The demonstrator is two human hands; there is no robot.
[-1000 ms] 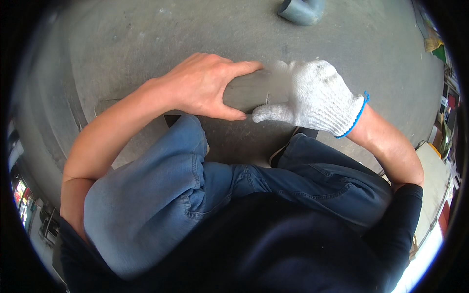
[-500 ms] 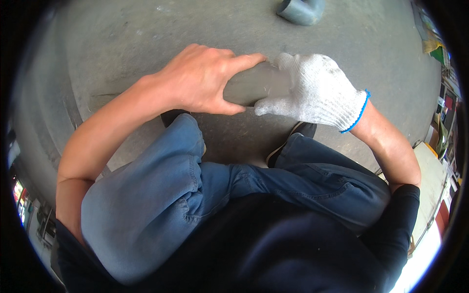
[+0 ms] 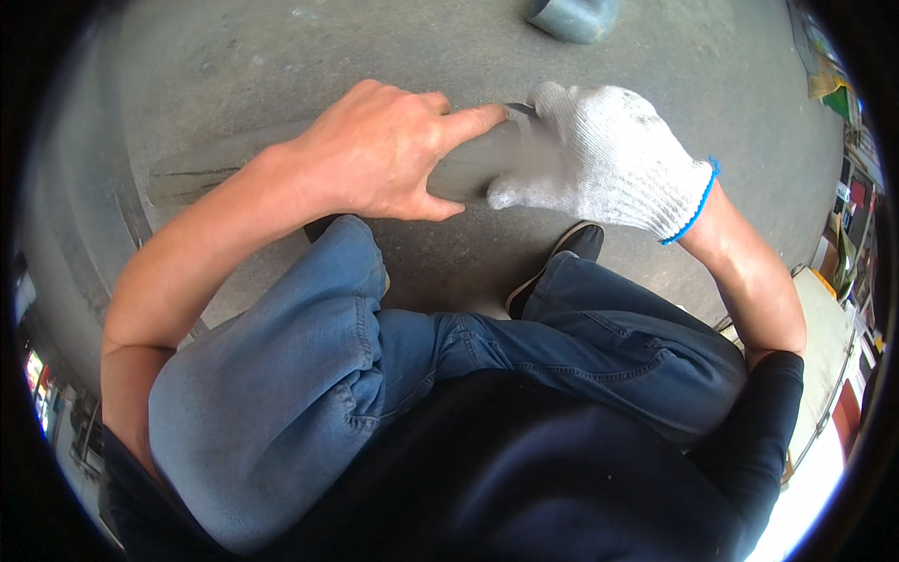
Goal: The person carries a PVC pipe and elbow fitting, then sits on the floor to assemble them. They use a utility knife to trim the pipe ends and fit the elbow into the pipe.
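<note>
A grey plastic pipe lies crosswise in front of my knees, low over the floor. My bare left hand is wrapped over its middle, index finger along the far side and thumb on the near side. Left of that forearm the pipe's other stretch shows, with a dark streak along it. My right hand, in a white knit glove with a blue cuff edge, grips the pipe's right end, thumb on the near side. The glove hides that end, and the surface beside it looks blurred. A dark edge shows by my left fingertip.
A grey pipe elbow lies on the concrete floor beyond my hands. My shoe stands just below the pipe. At the right rim are a pale panel and assorted clutter.
My gloved right hand has shifted slightly up and to the right. More of the pipe shows left of my left forearm, and a dark edge has appeared by my left fingertip.
</note>
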